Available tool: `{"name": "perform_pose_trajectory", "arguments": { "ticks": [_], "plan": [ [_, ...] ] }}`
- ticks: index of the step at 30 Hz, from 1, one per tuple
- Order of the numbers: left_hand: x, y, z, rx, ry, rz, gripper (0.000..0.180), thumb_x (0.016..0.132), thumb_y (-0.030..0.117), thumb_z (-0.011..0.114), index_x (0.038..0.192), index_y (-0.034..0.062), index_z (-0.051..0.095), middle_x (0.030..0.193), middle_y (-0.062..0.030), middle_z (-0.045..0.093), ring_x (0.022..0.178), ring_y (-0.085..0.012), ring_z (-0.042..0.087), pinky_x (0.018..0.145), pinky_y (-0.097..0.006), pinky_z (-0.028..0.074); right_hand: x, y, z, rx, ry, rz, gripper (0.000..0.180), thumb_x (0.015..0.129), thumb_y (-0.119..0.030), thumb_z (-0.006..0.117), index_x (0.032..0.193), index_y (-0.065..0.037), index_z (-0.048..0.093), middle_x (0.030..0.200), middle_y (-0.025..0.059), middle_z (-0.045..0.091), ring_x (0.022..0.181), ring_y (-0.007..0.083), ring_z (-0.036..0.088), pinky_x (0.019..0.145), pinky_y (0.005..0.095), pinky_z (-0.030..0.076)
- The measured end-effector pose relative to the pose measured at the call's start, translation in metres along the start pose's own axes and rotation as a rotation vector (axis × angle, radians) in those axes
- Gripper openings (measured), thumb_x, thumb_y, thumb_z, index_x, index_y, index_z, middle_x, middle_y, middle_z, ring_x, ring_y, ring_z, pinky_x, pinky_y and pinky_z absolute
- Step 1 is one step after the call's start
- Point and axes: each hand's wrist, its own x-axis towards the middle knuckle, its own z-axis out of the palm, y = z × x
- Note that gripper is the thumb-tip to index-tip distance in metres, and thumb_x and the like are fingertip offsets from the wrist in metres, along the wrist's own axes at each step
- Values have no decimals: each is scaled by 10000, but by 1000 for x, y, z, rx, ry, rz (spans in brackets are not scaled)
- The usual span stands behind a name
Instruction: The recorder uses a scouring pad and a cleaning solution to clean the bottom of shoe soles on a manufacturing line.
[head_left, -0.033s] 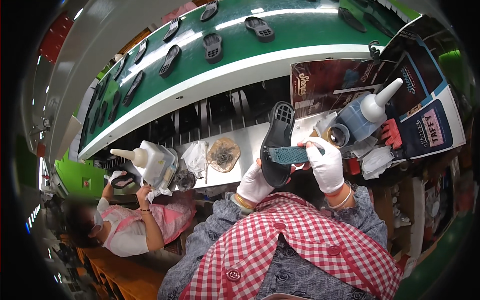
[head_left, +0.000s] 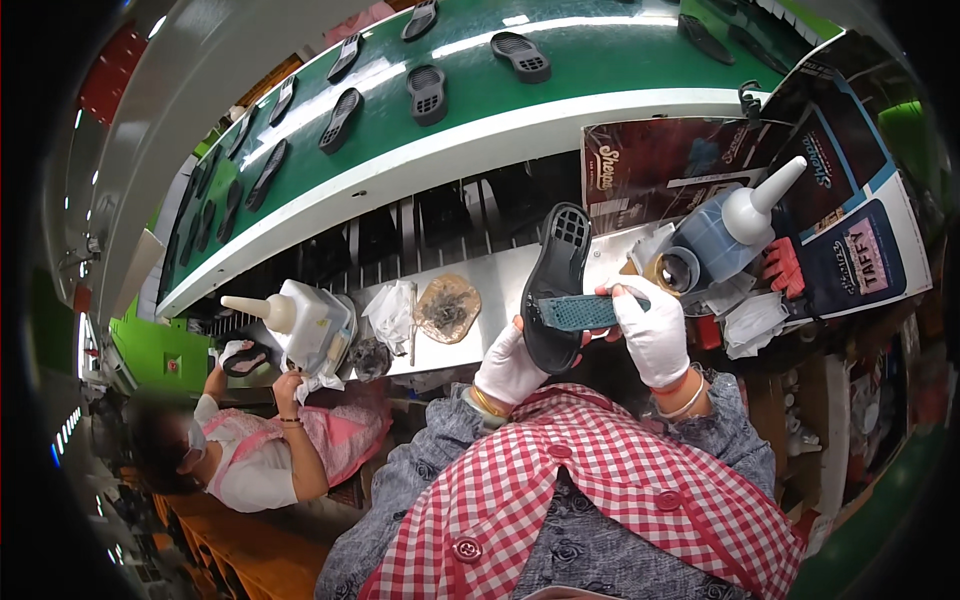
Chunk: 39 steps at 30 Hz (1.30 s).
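Observation:
My left hand (head_left: pixel 508 366), in a white glove with bare fingertips, is closed around the lower end of a black shoe sole (head_left: pixel 555 270). The sole stands tilted, its far end showing a grid of hollows. Across its lower half lies a flat teal strip (head_left: pixel 575 312) with a mesh-like texture. My right hand (head_left: pixel 652 335), gloved the same way, pinches the strip's right end between thumb and fingers. Just beyond that hand are a round brown-rimmed container (head_left: pixel 672 271) and a clear squeeze bottle (head_left: pixel 715 240) of dark liquid with a white nozzle.
Several black soles lie on the green conveyor (head_left: pixel 465 85) beyond a white rail. A metal ledge (head_left: pixel 490 275) carries a brown disc (head_left: pixel 447 308), crumpled white cloth (head_left: pixel 392 315) and another bottle (head_left: pixel 300 320). Printed cardboard (head_left: pixel 650 160) screens the right. A co-worker (head_left: pixel 260 450) sits at left.

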Motion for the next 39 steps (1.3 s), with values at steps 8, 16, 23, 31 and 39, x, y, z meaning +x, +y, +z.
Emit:
{"name": "perform_pose_trajectory", "arguments": {
  "ticks": [8, 16, 23, 31, 39],
  "plan": [
    [-3, -2, -6, -15, 110, 4, 542, 929, 510, 467, 1307, 122, 469, 1274, -99, 528, 1104, -256, 546, 885, -481, 472, -14, 0, 1, -75, -85, 67, 171, 922, -89, 542, 999, 35, 632, 843, 83, 676, 622, 122, 660, 488, 188, 500],
    [-8, -2, -10, 59, 130, -44, 585, 910, 616, 401, 1287, 182, 503, 1238, -40, 560, 1071, -204, 544, 870, -422, 443, -17, -4, 1, -173, -228, 37, 204, 952, -132, 508, 995, 14, 645, 811, 64, 659, 624, 102, 634, 519, 182, 466],
    [-18, 0, -4, 109, 362, -92, 620, 906, 648, 364, 1268, 169, 519, 1181, -64, 597, 995, -219, 584, 762, -366, 465, 1, 0, -2, -330, -521, -182, 204, 949, -141, 523, 1009, 9, 648, 827, 58, 657, 616, 92, 618, 539, 185, 457],
    [-29, 12, -23, 105, 271, -249, 604, 929, 614, 326, 1252, 134, 503, 986, -117, 652, 663, -270, 637, 474, -307, 465, 23, -15, 21, -385, -694, 252, 285, 951, -244, 521, 1057, -4, 633, 921, 71, 648, 596, 104, 631, 483, 185, 439],
    [-41, 25, -24, 145, 410, -322, 554, 944, 539, 380, 1094, 34, 552, 768, -143, 648, 501, -281, 616, 344, -278, 450, 35, 1, 38, -417, -771, 346, 290, 914, -224, 569, 1002, 40, 648, 855, 86, 659, 544, 111, 622, 430, 184, 417]
  ]
}}
